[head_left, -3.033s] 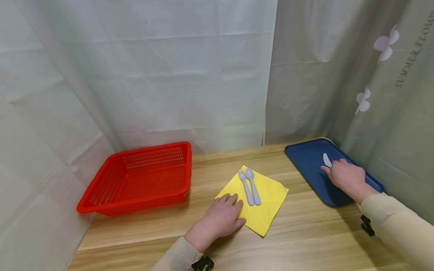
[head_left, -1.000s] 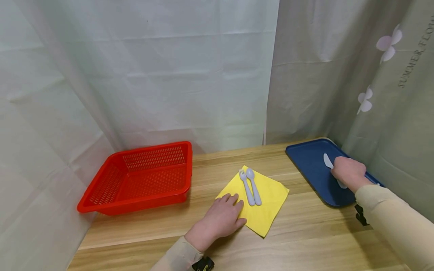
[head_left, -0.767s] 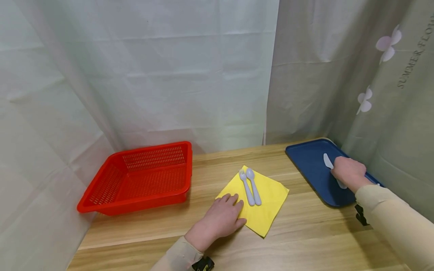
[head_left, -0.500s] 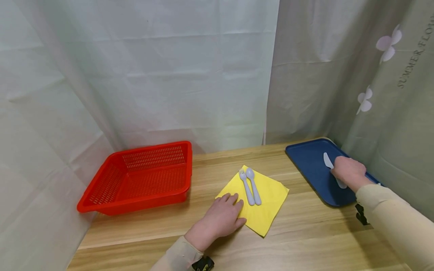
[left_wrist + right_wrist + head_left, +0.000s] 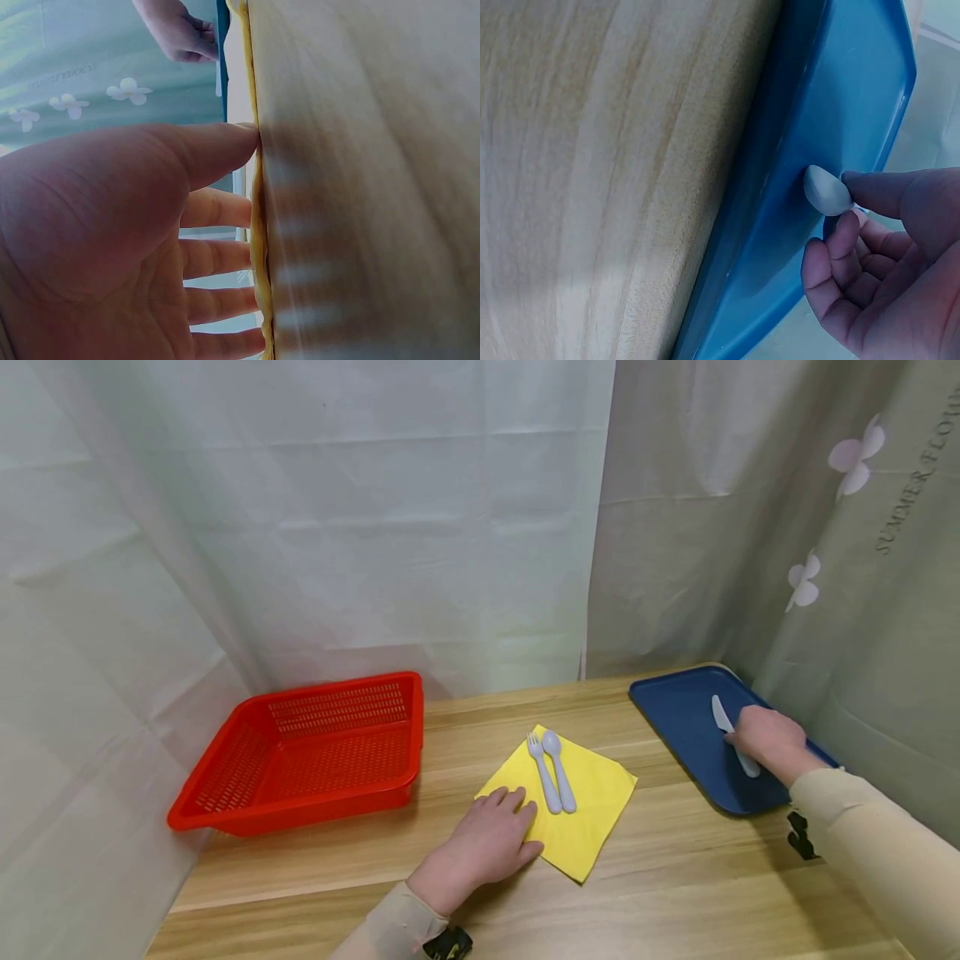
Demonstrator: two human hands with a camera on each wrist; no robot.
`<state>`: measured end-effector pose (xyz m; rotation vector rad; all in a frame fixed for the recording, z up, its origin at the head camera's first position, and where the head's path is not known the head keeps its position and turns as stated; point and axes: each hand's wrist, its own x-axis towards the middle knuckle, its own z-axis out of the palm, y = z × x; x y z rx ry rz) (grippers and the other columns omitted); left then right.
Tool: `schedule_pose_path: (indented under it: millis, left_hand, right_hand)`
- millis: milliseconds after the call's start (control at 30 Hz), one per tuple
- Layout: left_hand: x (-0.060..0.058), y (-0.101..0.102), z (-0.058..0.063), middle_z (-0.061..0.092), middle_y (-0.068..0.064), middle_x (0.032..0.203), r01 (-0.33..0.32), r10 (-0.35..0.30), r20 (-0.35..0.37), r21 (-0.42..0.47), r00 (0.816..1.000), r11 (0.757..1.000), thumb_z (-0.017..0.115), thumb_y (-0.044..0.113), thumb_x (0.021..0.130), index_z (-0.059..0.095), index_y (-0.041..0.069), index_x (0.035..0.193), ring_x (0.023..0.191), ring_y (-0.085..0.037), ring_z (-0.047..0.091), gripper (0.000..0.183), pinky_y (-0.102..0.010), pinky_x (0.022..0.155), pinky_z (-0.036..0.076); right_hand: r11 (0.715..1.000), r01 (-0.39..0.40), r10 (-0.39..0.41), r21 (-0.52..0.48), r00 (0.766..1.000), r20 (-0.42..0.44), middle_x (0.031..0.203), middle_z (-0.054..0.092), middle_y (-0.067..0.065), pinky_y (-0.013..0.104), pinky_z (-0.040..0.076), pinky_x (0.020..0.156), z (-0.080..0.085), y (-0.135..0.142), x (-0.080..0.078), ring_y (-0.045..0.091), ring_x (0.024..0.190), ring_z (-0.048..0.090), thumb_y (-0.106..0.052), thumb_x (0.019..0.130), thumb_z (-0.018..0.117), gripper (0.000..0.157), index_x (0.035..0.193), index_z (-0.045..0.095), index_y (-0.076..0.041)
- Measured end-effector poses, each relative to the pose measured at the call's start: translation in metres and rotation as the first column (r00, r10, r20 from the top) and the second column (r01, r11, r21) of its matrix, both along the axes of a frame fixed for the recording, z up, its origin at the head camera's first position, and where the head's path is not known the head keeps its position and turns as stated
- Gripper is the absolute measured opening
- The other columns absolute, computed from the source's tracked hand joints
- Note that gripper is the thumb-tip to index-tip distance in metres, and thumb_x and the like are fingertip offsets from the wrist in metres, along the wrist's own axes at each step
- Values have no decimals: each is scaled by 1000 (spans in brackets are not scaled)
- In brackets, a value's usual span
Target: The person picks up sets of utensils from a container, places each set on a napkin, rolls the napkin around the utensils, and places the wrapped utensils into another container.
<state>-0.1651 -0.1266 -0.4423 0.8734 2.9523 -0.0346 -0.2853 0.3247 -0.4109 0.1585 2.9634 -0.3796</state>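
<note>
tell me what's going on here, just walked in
A person's right hand pinches a pale knife at a blue tray; whether the knife touches the tray is hard to tell. Their left hand rests on the edge of a yellow napkin, where a fork and spoon lie side by side. A red basket stands further left.

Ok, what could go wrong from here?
The right hand pinches the knife near its middle, both ends sticking out, so it might twist or slip. Carried low, it could catch the raised rim of the tray. The left hand rests on the napkin; dragging it could shift the unheld fork and spoon.
</note>
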Motion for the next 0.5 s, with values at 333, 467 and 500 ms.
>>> schedule_pose_path:
  millis: [333,467,500]
  left_hand:
    - [0,-1,0,56,-13,161,-6,6,7,4,1000,1000,69,50,107,65,12,155,147,-37,53,61,-57,118,48]
    - [0,-1,0,56,-13,161,-7,7,9,7,1000,1000,69,50,108,65,12,155,147,-38,53,61,-57,118,48]
    - [0,0,-1,56,-13,162,-9,9,13,6,1000,1000,68,50,108,64,12,155,147,-37,53,61,-56,119,48]
  right_hand:
    - [998,-64,64,-5,997,-39,70,56,8,45,51,65,3,-9,3,29,68,60,-20,106,71,42,66,63,-11]
    - [997,-82,82,-7,995,-62,70,57,7,44,50,64,3,-14,4,28,67,59,-19,106,71,39,68,65,-11]
    - [996,-85,84,-6,994,-65,70,57,7,44,50,64,3,-15,4,27,67,59,-19,106,71,38,69,66,-11]
